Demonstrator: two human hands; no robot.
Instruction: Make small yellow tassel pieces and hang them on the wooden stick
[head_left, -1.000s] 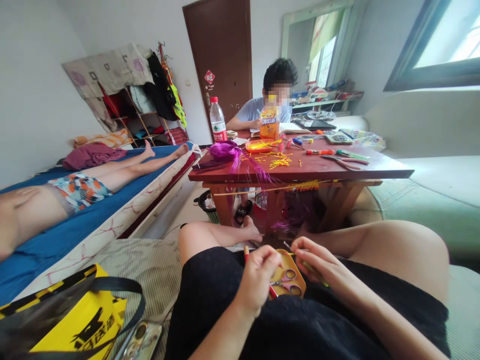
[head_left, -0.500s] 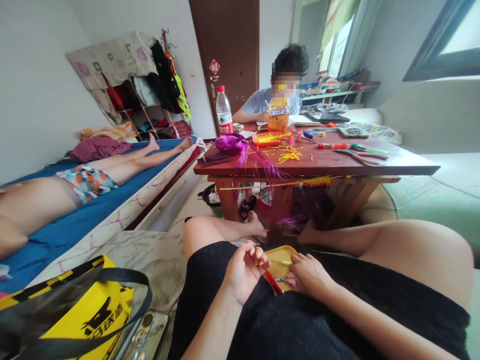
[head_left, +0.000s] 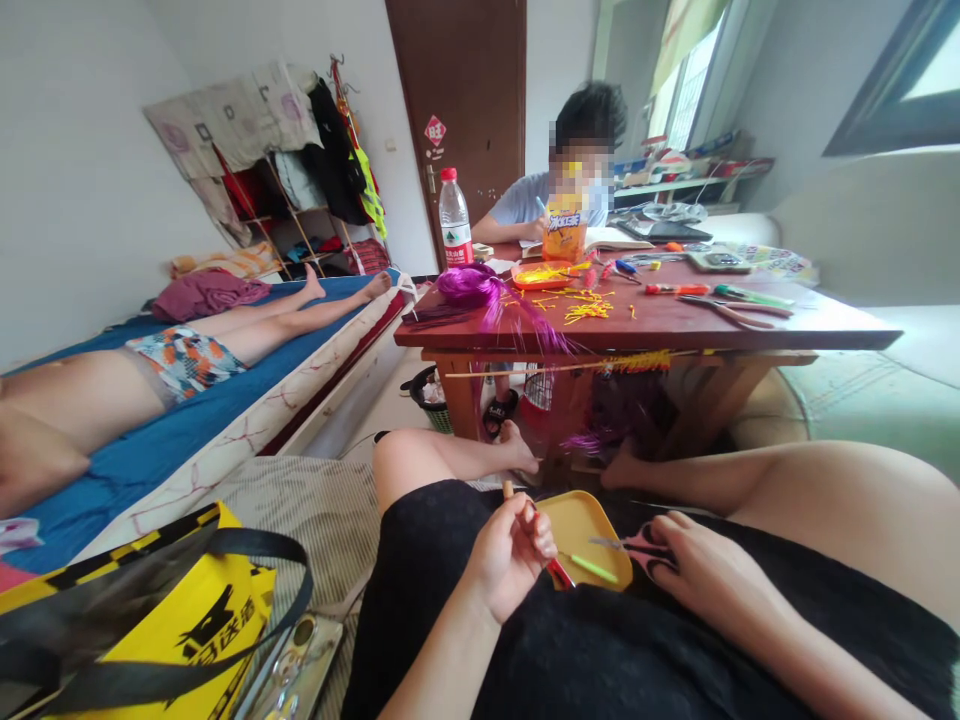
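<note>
My left hand (head_left: 516, 556) is closed, its fingers curled round a slim stick whose tan end (head_left: 508, 489) pokes out above them. Just below these fingers shows a red piece (head_left: 559, 573); whether it belongs to that stick I cannot tell. My right hand (head_left: 694, 562) grips scissors with pink and black handles (head_left: 649, 549), their blades pointing left over a yellow tray (head_left: 574, 512) in my lap. A yellow-green stick (head_left: 592, 568) lies in the tray.
Ahead stands a red-brown table (head_left: 675, 325) with purple strands (head_left: 480, 290), yellow pieces (head_left: 589, 305), pliers (head_left: 727, 310) and a bottle (head_left: 454, 220). A person (head_left: 517, 205) sits behind it. Another person lies on the bed at left. A yellow bag (head_left: 187, 620) is beside me.
My right hand has moved right and taken the scissors up from the tray. The yellow-green stick, formerly by its fingers, now lies in the tray. The stick's tan end now shows above my left hand.
</note>
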